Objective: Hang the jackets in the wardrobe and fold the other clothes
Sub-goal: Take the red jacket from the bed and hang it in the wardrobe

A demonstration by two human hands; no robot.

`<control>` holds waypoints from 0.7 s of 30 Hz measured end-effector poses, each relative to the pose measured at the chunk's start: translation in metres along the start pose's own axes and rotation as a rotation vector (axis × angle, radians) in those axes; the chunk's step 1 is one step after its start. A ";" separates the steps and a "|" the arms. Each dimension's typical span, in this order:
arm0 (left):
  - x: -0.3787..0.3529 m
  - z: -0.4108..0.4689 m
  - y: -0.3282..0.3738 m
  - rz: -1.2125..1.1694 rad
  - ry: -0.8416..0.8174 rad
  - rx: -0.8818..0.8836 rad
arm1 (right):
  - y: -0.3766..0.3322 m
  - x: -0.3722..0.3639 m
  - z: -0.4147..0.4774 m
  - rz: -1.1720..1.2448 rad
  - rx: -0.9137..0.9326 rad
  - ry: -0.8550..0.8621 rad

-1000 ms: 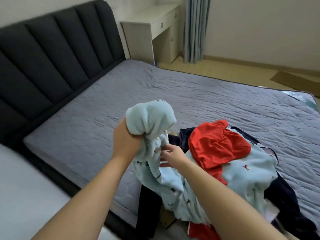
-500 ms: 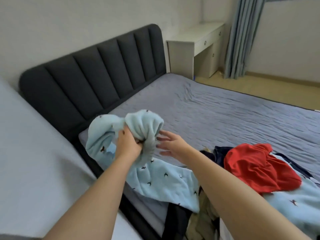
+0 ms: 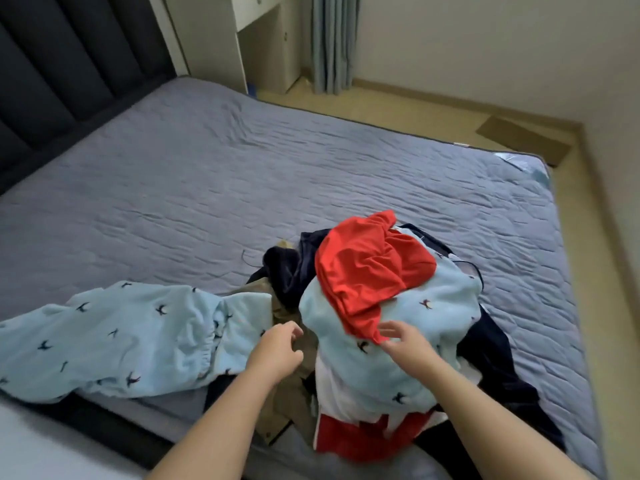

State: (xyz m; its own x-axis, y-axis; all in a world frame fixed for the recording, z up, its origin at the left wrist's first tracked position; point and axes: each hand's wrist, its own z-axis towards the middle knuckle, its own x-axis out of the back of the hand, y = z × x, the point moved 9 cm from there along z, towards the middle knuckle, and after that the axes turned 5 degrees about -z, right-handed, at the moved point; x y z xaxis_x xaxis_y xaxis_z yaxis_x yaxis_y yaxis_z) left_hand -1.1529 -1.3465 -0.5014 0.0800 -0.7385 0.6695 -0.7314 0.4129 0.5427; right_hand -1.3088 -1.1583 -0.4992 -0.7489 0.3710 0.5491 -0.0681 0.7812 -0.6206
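Red top (image 3: 370,271) just by R hand (image 3: 408,344), fingers spread, empty; L hand (image 3: 278,351) loosely curled, holding nothing.

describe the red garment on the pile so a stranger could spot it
On the grey-blue quilted bed, find the clothes heap near the front edge. The red garment lies crumpled on top, over a light blue bird-print piece; it is plain red, unlike the red-and-white piece below.
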 end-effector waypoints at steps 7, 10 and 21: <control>-0.086 0.055 0.093 0.164 0.062 -0.269 | 0.084 0.052 0.024 -0.350 0.027 0.151; -0.107 0.078 0.124 0.269 0.110 -0.293 | 0.100 0.053 0.035 -0.431 0.064 0.119; -0.079 0.112 0.123 -0.185 0.297 -0.091 | 0.120 0.053 0.055 -0.518 0.079 -0.040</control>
State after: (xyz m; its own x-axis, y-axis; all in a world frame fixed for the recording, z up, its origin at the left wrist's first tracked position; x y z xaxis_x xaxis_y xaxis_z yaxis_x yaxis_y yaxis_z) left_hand -1.3253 -1.2969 -0.5439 0.4087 -0.6236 0.6664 -0.6240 0.3419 0.7026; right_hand -1.3932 -1.0721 -0.5754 -0.6288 -0.0744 0.7740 -0.4840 0.8165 -0.3147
